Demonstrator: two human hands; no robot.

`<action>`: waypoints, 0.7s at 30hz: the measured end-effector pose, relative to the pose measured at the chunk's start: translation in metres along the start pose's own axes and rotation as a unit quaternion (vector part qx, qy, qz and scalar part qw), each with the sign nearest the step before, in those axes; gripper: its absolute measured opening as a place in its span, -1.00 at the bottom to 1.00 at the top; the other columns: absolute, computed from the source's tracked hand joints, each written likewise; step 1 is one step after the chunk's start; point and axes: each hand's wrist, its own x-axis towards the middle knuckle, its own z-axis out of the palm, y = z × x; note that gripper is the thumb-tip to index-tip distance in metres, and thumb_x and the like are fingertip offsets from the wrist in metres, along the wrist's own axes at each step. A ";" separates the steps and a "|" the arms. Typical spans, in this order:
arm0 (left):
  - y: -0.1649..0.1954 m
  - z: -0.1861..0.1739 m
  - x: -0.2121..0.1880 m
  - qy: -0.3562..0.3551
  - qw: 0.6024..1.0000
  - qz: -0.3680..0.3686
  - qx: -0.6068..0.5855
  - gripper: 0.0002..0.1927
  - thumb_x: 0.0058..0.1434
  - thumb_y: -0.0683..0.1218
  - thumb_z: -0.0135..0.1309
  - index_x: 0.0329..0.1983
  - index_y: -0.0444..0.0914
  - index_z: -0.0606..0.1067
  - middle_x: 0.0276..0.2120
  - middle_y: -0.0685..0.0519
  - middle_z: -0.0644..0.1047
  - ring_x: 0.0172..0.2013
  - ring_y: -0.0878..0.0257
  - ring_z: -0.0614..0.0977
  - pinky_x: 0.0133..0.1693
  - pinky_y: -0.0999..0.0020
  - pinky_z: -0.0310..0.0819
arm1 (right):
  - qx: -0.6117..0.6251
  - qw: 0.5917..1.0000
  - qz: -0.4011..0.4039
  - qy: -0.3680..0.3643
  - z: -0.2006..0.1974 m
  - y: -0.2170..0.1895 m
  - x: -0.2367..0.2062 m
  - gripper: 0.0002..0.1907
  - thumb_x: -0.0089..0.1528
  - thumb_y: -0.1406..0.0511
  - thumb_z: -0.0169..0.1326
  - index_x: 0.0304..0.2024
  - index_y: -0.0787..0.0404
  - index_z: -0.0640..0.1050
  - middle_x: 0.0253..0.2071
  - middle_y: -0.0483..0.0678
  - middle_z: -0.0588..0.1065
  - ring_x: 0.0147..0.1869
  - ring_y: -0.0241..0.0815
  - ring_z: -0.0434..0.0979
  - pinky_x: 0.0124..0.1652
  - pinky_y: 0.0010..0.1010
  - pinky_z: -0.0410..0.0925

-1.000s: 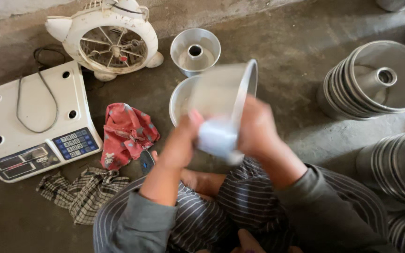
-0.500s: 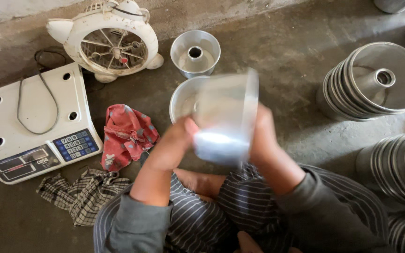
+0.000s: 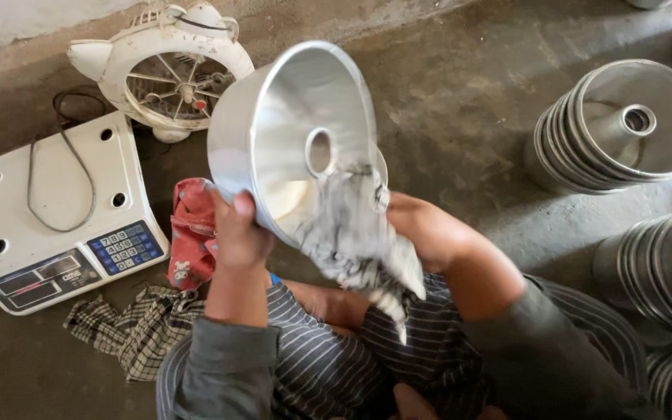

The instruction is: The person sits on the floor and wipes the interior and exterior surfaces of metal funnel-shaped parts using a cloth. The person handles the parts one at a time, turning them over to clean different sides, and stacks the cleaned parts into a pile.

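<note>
Concrete floor (image 3: 445, 101) lies around tilted pan (image 3: 289, 132), both hands gripping rim.

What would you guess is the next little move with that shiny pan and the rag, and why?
Probably sweep the grey rag round the inside wall of the tube pan. The left hand grips the rim, tilting the open side up; the right hand presses the rag only at the lower edge, beside the centre tube.
</note>
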 end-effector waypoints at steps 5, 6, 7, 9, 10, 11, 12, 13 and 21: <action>-0.003 -0.012 -0.008 0.023 0.993 -0.093 -0.073 -0.10 0.16 0.32 0.27 0.30 -0.42 0.35 0.14 -0.14 0.54 0.10 0.07 0.63 0.14 0.16 0.56 | 0.015 0.935 0.247 0.255 -0.021 -0.027 0.029 -0.52 0.18 0.38 0.23 0.16 0.22 0.52 0.26 0.23 0.41 0.32 0.10 0.52 0.28 -0.18 0.41; -0.004 -0.010 -0.010 0.019 0.989 -0.116 -0.089 -0.09 0.15 0.33 0.27 0.28 -0.45 0.37 0.11 -0.15 0.56 0.07 0.06 0.65 0.11 0.15 0.58 | -0.089 0.921 0.238 0.294 -0.019 -0.024 0.034 -0.44 0.12 0.36 0.27 0.20 0.19 0.50 0.34 0.23 0.35 0.40 0.11 0.48 0.34 -0.14 0.38; -0.007 -0.007 -0.012 0.007 0.991 -0.103 -0.081 -0.12 0.15 0.30 0.30 0.27 -0.44 0.39 0.09 -0.12 0.56 0.05 0.09 0.64 0.09 0.17 0.57 | -0.147 0.925 0.226 0.266 -0.013 -0.020 0.038 -0.37 0.13 0.38 0.18 0.27 0.27 0.40 0.38 0.33 0.23 0.46 0.23 0.27 0.37 -0.01 0.18; -0.013 0.002 -0.017 -0.016 0.994 -0.081 -0.066 -0.16 0.16 0.25 0.38 0.25 -0.42 0.41 0.05 -0.05 0.57 0.01 0.16 0.63 0.05 0.21 0.55 | -0.263 0.920 0.203 0.206 0.011 -0.007 0.042 -0.22 0.14 0.42 0.01 0.43 0.45 0.19 0.47 0.53 0.01 0.58 0.47 -0.16 0.44 0.23 -0.22; -0.010 0.004 -0.018 -0.045 0.996 -0.078 0.006 -0.20 0.13 0.23 0.40 0.19 -0.43 0.46 -0.03 -0.04 0.59 -0.03 0.20 0.63 0.03 0.25 0.54 | -0.267 0.930 0.213 0.136 0.027 -0.005 0.041 -0.24 0.14 0.26 0.05 0.39 0.32 0.24 0.46 0.47 0.05 0.56 0.47 -0.19 0.40 0.25 -0.24; -0.008 0.006 -0.020 -0.072 0.992 -0.074 0.079 -0.24 0.11 0.21 0.43 0.12 -0.45 0.51 -0.11 -0.02 0.61 -0.08 0.24 0.62 0.00 0.29 0.53 | -0.267 0.935 0.222 0.065 0.045 -0.005 0.038 -0.24 0.13 0.11 0.08 0.36 0.19 0.30 0.46 0.42 0.10 0.54 0.47 -0.23 0.36 0.26 -0.26; -0.004 0.007 -0.021 -0.098 0.981 -0.069 0.152 -0.28 0.08 0.19 0.46 0.06 -0.46 0.56 -0.20 0.00 0.62 -0.13 0.28 0.62 -0.02 0.33 0.52 | -0.244 0.946 0.211 0.020 0.055 -0.005 0.029 -0.31 0.19 0.08 0.02 0.35 0.14 0.33 0.46 0.30 0.14 0.55 0.38 -0.12 0.39 0.25 -0.22; 0.000 0.009 -0.020 -0.092 0.984 -0.070 0.139 -0.30 0.04 0.16 0.48 0.02 -0.44 0.56 -0.20 0.00 0.64 -0.15 0.28 0.64 -0.04 0.34 0.53 | -0.220 0.955 0.199 -0.024 0.063 -0.007 0.020 -0.37 0.24 0.05 -0.04 0.34 0.10 0.36 0.46 0.19 0.17 0.57 0.30 -0.02 0.43 0.24 -0.18; 0.014 0.039 -0.001 -0.181 0.963 -0.048 0.195 -0.35 -0.08 0.01 0.54 0.02 -0.38 0.57 -0.11 0.06 0.65 -0.09 0.34 0.64 0.04 0.38 0.54 | 0.467 0.781 0.310 0.274 0.010 -0.024 0.012 -0.45 0.24 0.08 -0.17 0.15 0.22 0.54 0.14 0.14 0.56 0.24 0.09 0.55 0.25 -0.15 0.40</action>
